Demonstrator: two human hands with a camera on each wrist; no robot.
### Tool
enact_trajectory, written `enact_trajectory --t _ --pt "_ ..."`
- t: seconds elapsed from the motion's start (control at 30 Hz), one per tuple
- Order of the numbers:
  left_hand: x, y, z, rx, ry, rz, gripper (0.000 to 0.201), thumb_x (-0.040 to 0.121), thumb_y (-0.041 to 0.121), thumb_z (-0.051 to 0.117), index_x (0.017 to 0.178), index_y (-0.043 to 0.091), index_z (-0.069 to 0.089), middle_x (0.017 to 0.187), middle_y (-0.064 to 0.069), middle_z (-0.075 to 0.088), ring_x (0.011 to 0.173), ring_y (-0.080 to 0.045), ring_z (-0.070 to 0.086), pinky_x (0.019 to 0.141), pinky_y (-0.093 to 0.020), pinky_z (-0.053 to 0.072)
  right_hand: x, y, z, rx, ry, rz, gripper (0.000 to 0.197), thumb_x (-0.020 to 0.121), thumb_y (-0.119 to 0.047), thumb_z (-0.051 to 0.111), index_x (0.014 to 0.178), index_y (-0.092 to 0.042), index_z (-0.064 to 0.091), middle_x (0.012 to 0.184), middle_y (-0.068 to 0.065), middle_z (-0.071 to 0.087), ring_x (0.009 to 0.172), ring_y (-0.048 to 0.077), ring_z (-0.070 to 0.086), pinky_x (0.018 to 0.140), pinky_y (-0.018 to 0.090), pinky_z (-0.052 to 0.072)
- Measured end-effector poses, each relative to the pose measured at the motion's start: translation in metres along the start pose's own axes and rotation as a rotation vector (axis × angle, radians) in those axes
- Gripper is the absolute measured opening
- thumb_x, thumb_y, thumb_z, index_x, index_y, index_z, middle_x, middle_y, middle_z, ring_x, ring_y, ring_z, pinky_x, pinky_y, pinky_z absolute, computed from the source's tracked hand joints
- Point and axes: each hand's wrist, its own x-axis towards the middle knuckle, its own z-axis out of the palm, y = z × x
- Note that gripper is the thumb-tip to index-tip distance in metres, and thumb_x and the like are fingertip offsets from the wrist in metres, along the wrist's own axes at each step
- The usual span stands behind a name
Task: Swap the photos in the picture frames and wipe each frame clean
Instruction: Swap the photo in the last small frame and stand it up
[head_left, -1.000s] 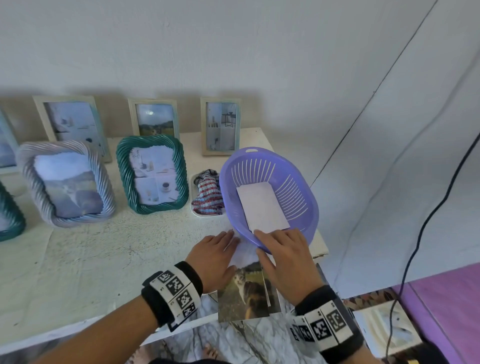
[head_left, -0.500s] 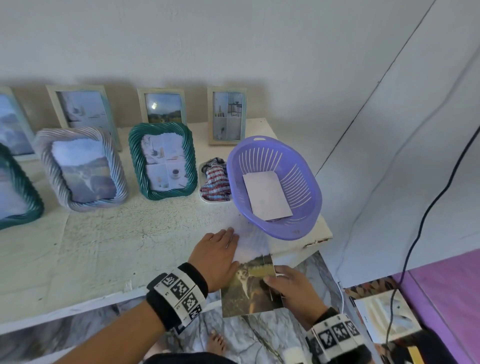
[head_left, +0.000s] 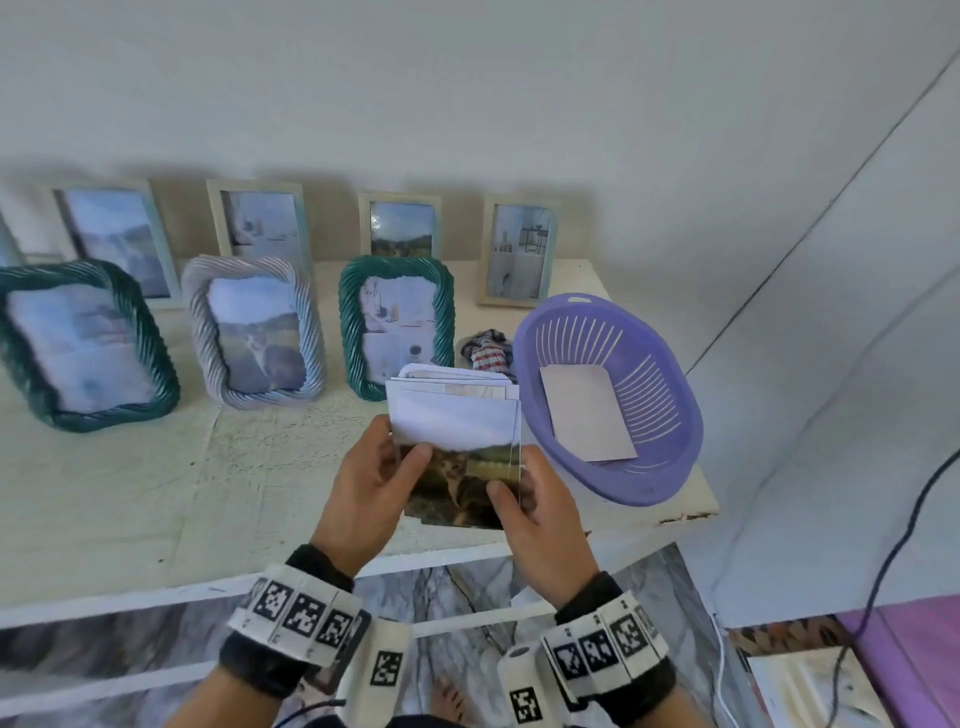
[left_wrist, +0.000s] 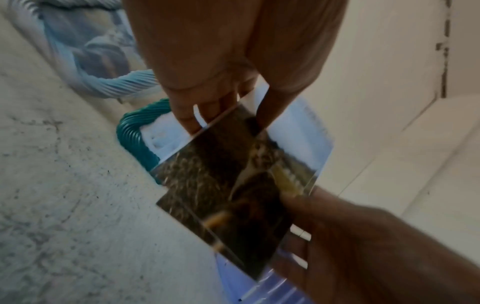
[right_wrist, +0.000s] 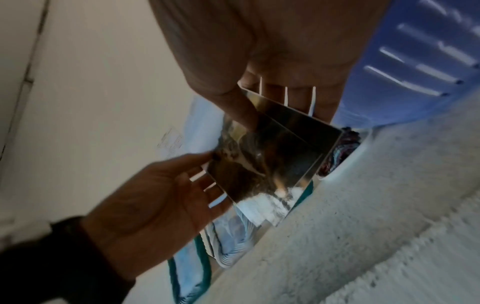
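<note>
Both hands (left (head_left: 371, 480), right (head_left: 530, 512)) pinch photo stack (head_left: 457, 447) upright, long axis vertical, pic facing person.

Lifted clear of the table (head_left: 130, 499) since a second ago: the stack of photos (head_left: 457, 457), then lying flat at the front edge at 6 o'clock under both palms. Now held upright in the air, cat print facing the wearer, fanned at the top. Left hand (head_left: 363, 488) gone from pressing flat to a grip on the stack's 9 o'clock edge, thumb across the front. Right hand (head_left: 540, 519) shifted from the basket's near rim to the stack's 3 o'clock edge, thumb on the print.
</note>
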Motion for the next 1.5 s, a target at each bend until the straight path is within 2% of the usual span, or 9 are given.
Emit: enact_trajectory --t 0.13,0.23,0.4,0.6,0.87,1.0,1.17,1.37,1.5 --pt "0.002 -0.015 0.005 0.056 0.067 0.178 0.025 0.096 0.03 0.05 0.114 0.014 0.054 0.1 -0.008 0.065 0.093 -0.033 0.061 0.081 -0.047 0.053 0.013 0.0 0.017 -0.135 0.109 -0.098 0.033 0.096 -0.021 0.046 0.129 -0.021 0.045 0.117 -0.018 0.06 0.108 0.005 0.059 0.089 0.029 0.051" --pt "0.0 -0.031 0.013 0.106 0.061 0.144 0.026 0.094 0.031 0.047 0.111 0.013 0.052 0.096 0.008 0.065 0.089 -0.014 0.063 0.076 -0.033 0.053 0.016 0.013 0.028 -0.145 0.134 -0.073 0.027 0.094 -0.017 0.045 0.118 -0.029 0.044 0.108 -0.007 0.063 0.099 0.006 0.061 0.084 0.032 0.052" --pt "-0.004 -0.047 0.024 0.099 0.036 0.056 0.031 0.09 0.022 0.052 0.119 0.013 0.047 0.098 0.011 0.066 0.091 -0.007 0.065 0.078 -0.022 0.051 0.012 0.026 0.038 -0.166 0.111 -0.006 0.045 0.096 -0.008 0.044 0.118 -0.046 0.034 0.11 -0.016 0.06 0.096 0.0 0.061 0.081 0.017 0.049" --pt "0.003 -0.024 0.029 0.029 0.032 -0.037 0.044 0.083 0.052 0.055 0.118 0.027 0.052 0.105 0.01 0.068 0.099 -0.007 0.065 0.086 -0.035 0.055 0.011 0.002 0.016 -0.215 0.146 -0.055 0.025 0.093 -0.02 0.041 0.118 -0.024 0.039 0.102 -0.005 0.064 0.087 0.011 0.063 0.072 0.036 0.053" --pt "0.051 -0.003 0.069 0.235 -0.139 -0.062 0.037 0.097 0.032 0.053 0.133 0.025 0.046 0.108 0.007 0.062 0.087 0.002 0.06 0.067 -0.006 0.043 0.059 -0.038 -0.123 -0.365 0.236 0.132 0.022 0.095 -0.007 0.043 0.112 -0.021 0.041 0.102 0.003 0.064 0.087 0.022 0.064 0.074 0.042 0.055" --pt "0.064 -0.013 0.09 0.275 -0.219 -0.165 0.041 0.096 0.033 0.056 0.133 0.018 0.047 0.107 0.0 0.066 0.089 -0.014 0.065 0.077 -0.027 0.052 0.108 -0.01 -0.17 -0.619 0.013 0.329 0.023 0.091 -0.013 0.049 0.112 -0.021 0.042 0.103 0.01 0.064 0.088 0.029 0.064 0.082 0.045 0.052" --pt "0.064 -0.016 0.098 0.195 -0.233 -0.179 0.037 0.095 0.028 0.058 0.13 0.021 0.048 0.091 0.006 0.067 0.081 -0.01 0.069 0.079 -0.037 0.058 0.14 0.004 -0.169 -0.786 -0.282 0.421 0.024 0.092 -0.015 0.056 0.113 -0.008 0.047 0.11 0.016 0.061 0.096 0.031 0.061 0.085 0.039 0.049" --pt "0.063 -0.012 0.101 0.087 -0.233 -0.234 0.034 0.096 0.022 0.057 0.127 0.023 0.046 0.09 -0.001 0.071 0.08 -0.011 0.071 0.073 -0.033 0.059 0.149 0.01 -0.164 -0.862 -0.288 0.448 0.044 0.086 -0.03 0.066 0.123 -0.009 0.054 0.116 0.007 0.062 0.095 0.023 0.06 0.077 0.028 0.043" --pt "0.066 -0.009 0.103 -0.091 -0.21 -0.309 0.031 0.095 0.015 0.058 0.124 0.021 0.049 0.091 -0.009 0.072 0.079 -0.018 0.073 0.067 -0.03 0.059 0.135 -0.002 -0.171 -0.998 -0.246 0.39 0.057 0.093 -0.039 0.057 0.14 -0.012 0.041 0.129 0.013 0.057 0.115 0.029 0.055 0.092 0.032 0.042"
